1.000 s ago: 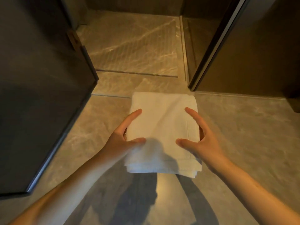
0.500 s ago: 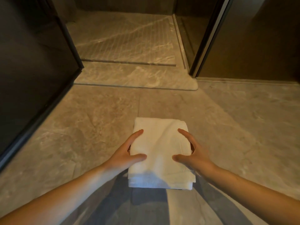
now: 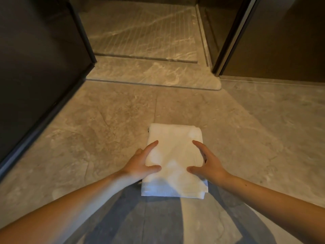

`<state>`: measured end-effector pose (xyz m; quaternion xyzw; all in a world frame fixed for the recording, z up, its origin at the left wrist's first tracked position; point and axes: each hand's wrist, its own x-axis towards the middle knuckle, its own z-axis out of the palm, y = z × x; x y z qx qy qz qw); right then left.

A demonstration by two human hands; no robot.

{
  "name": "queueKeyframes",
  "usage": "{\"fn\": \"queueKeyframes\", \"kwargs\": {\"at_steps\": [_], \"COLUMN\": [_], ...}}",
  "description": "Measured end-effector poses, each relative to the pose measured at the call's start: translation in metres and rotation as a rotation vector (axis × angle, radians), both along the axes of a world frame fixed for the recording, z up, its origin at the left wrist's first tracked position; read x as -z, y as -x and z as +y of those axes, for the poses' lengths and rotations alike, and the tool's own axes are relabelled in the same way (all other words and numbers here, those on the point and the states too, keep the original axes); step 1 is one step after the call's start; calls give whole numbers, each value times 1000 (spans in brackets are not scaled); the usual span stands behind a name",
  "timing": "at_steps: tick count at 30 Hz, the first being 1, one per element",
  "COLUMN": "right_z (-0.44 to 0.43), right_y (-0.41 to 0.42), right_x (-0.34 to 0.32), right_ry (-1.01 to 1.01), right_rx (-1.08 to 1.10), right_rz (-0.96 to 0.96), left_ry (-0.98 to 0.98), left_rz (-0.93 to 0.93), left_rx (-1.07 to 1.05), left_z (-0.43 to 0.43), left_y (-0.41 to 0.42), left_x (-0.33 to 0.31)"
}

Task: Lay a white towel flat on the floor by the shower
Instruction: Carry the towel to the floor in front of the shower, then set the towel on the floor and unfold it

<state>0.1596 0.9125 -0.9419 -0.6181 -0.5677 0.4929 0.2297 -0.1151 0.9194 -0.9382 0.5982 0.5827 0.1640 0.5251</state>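
A white towel [image 3: 174,155], folded into a thick rectangle, is low over the marble floor [image 3: 109,131] in front of the shower threshold [image 3: 153,74]. My left hand [image 3: 140,162] holds its left side, thumb and forefinger lying on top and the other fingers hidden at the edge. On the right side my right hand [image 3: 205,164] grips it the same way. Whether the towel rests on the floor or hangs just above it cannot be told. A shadow lies under its near edge.
A dark glass panel [image 3: 40,71] with a black frame stands at the left. A dark door frame and panel [image 3: 274,43] rise at the right. The grooved shower floor [image 3: 140,30] lies beyond the threshold. Bare marble floor extends to both sides of the towel.
The towel and both hands have come lower and nearer to me, away from the shower threshold. Both hands keep the same hold on the folded towel.
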Motion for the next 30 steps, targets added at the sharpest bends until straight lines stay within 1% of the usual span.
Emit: {"fn": "queueKeyframes", "kwargs": {"at_steps": [2,3,4,6,8,11,15,20,24,30], "right_z": [0,1,2,8,17,25,24,20,22,22], "right_y": [1,3,7,19,33,47,50,49,49,50], "right_x": [0,-3,-8,-20,-24,-15,10,23,22,25], "right_ry": [-22,-87,-189,-416,-543,-502,-415,-423,-424,-423], "right_rx": [-39,-34,-31,-86,-180,-296,-365,-370,-373,-369], "right_rz": [-271,-404,-508,-631,-682,-779,-824,-819,-812,-828], "left_ry": [-180,-317,-463,-710,-830,-802,-766,-797,-801,-761], "left_rz": [337,473,570,669,712,723,750,666,665,705], "left_rx": [69,116,172,279,338,378,429,380,369,414], "left_z": [-1,0,4,13,23,32,34,29,30,32], "left_y": [-1,-3,-5,-14,-28,-45,-44,-42,-42,-41], "left_x": [2,0,-2,-5,-4,4,27,39,39,37]}}
